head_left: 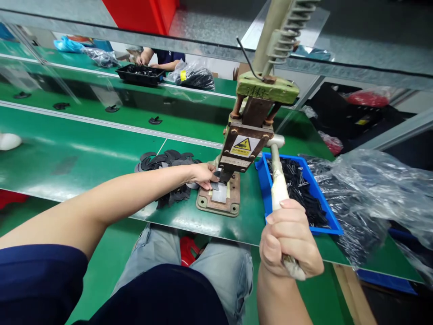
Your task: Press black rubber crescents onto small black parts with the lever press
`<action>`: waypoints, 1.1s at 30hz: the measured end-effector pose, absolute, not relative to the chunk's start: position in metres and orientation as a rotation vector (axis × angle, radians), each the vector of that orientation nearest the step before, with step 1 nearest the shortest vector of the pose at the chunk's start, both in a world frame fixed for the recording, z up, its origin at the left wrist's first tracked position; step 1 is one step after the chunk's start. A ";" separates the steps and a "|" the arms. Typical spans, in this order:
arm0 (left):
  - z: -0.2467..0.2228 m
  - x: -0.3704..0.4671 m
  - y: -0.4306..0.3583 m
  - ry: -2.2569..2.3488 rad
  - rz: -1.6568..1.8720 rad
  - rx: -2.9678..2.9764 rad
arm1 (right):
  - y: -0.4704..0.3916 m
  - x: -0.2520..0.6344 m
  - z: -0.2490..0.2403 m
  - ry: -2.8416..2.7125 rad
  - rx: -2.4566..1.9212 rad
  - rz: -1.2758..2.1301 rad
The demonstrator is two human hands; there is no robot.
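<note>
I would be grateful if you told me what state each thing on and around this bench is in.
Left hand, pinching a dark flat piece
Right hand, closed around the lever handle
Lever press, upright
Curved dark pieces, heaped
Blue tray, uncovered, holding black parts
Clear plastic sheeting, crumpled
Black tray, uncovered, holding dark parts

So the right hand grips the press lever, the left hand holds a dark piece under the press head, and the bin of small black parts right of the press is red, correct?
Not quite: the head view shows that bin is blue. The rest stands: right hand on the lever, left hand holding a dark piece under the press head.
</note>
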State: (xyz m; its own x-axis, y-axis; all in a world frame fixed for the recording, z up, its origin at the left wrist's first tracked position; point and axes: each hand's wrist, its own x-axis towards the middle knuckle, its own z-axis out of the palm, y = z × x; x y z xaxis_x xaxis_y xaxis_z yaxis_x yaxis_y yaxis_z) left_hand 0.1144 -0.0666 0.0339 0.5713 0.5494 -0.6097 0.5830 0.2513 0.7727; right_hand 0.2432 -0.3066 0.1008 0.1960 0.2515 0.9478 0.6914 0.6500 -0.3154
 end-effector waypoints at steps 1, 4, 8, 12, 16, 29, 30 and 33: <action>0.033 0.114 -0.070 1.054 0.003 1.436 | -0.307 0.244 0.101 -1.374 -0.873 -0.372; 0.033 0.109 -0.086 0.963 0.141 1.646 | -0.306 0.252 0.100 -1.403 -0.862 -0.406; 0.039 0.074 -0.097 0.712 0.300 1.878 | -0.299 0.268 0.093 -1.477 -0.756 -0.450; 0.049 -0.001 -0.056 0.895 0.543 2.134 | -0.294 0.271 0.089 -1.433 -0.759 -0.471; 0.044 -0.086 0.025 1.536 0.517 2.224 | -0.289 0.269 0.087 -1.380 -0.732 -0.499; 0.010 -0.126 0.093 1.698 -0.141 2.454 | -0.290 0.267 0.092 -1.435 -0.682 -0.491; 0.010 -0.126 0.092 1.711 -0.136 2.466 | -0.291 0.262 0.094 -1.405 -0.711 -0.483; 0.012 -0.130 0.085 1.736 -0.102 2.499 | -0.295 0.251 0.098 -1.345 -0.775 -0.454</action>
State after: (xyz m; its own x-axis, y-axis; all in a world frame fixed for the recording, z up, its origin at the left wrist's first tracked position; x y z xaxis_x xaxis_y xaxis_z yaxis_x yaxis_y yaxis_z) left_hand -0.1296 0.0853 0.0116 0.3493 0.9305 -0.1100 0.9370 -0.3468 0.0416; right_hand 0.2506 -0.2948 0.0981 0.1940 0.1366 0.9714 0.6975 0.6771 -0.2345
